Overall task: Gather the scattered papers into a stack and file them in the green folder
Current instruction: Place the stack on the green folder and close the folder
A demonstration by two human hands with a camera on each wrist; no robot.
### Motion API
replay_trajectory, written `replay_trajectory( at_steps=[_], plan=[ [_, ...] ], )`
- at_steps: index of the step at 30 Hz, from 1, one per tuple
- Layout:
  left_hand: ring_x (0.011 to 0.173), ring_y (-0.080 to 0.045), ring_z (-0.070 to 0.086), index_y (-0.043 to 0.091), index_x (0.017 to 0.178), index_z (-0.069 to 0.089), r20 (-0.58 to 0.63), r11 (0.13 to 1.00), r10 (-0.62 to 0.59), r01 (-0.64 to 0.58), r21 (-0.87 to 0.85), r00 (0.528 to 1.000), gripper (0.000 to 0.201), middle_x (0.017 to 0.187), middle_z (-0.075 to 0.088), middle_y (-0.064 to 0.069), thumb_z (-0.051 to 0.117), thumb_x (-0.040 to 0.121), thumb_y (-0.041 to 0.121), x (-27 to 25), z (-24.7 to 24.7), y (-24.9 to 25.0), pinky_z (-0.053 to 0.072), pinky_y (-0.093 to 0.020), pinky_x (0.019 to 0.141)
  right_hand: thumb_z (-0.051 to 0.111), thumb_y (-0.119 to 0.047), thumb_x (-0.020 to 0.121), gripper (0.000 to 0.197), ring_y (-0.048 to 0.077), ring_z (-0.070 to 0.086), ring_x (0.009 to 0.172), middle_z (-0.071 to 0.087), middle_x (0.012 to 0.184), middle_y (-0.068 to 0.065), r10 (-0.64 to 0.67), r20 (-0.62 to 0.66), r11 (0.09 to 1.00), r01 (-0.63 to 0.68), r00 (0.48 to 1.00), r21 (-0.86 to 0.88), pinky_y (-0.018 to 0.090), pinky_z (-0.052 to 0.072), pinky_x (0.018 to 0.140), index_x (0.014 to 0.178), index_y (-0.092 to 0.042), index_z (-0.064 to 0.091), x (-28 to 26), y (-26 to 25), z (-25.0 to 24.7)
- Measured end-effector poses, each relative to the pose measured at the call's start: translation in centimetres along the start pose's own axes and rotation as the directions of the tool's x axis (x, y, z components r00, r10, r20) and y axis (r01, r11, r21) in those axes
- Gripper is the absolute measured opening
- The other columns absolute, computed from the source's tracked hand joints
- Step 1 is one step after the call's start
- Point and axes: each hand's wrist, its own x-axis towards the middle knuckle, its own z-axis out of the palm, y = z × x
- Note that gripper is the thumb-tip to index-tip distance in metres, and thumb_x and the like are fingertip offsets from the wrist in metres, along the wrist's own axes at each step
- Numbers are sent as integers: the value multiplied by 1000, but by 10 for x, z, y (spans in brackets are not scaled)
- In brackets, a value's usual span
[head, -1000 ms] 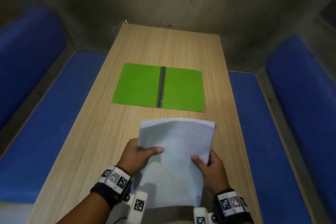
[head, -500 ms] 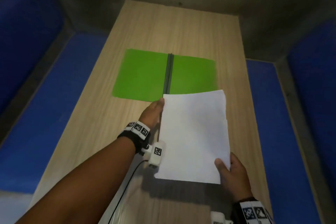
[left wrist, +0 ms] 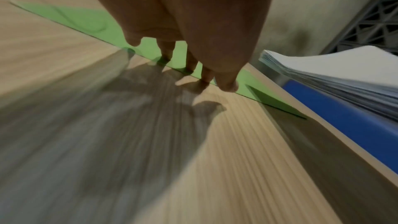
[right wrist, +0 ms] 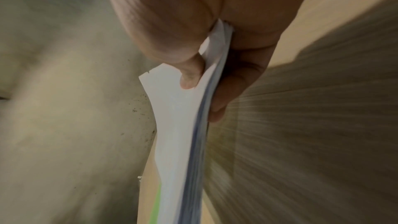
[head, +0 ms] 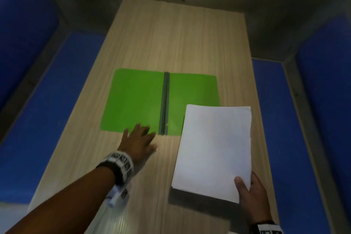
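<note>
Papers [head: 213, 148] stacked in my right hand [head: 250, 197] — thumb pinching a near corner, beside the open green folder [head: 133, 99] — while my left hand [head: 138, 140] spreads flat at its near edge.

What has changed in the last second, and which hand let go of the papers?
The left hand let go of the paper stack and reached forward to the near edge of the open green folder, fingers straight. The right hand alone now grips the stack by its near right corner and has carried it forward, over the folder's right near corner. The folder stayed open and flat on the wooden table.
</note>
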Motion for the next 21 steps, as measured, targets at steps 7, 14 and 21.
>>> replay_trajectory(
  at_steps=[7, 14, 21],
  plan=[
    [118, -32, 68, 45, 118, 69, 63, 989, 132, -135, 55, 989, 63, 128, 71, 4, 64, 60, 68, -162, 82, -9, 58, -56, 78, 58, -23, 93, 48, 30, 47, 128, 50, 141, 11, 29, 109, 999, -26, 994, -25, 36, 33, 108, 138, -9, 45, -21, 28, 29],
    [105, -21, 69, 51, 114, 65, -42, 990, 134, -136, -41, 990, 67, 124, 59, 9, 53, 54, 77, -237, 116, -13, 58, -41, 46, 58, -17, 93, 38, 29, 52, 122, 56, 130, 10, 66, 225, 995, -49, 972, -81, 30, 34, 103, 130, -8, 51, -49, 61, 57],
    [129, -43, 48, 20, 150, 44, -32, 687, -640, 553, -472, 768, 96, 146, 45, -17, 68, 71, 69, -220, 105, -56, 47, -55, 101, 55, -17, 95, 51, 29, 42, 132, 46, 143, 13, 68, 187, 978, -28, 980, -207, 30, 24, 110, 142, -4, 39, -73, 79, 68]
  ],
)
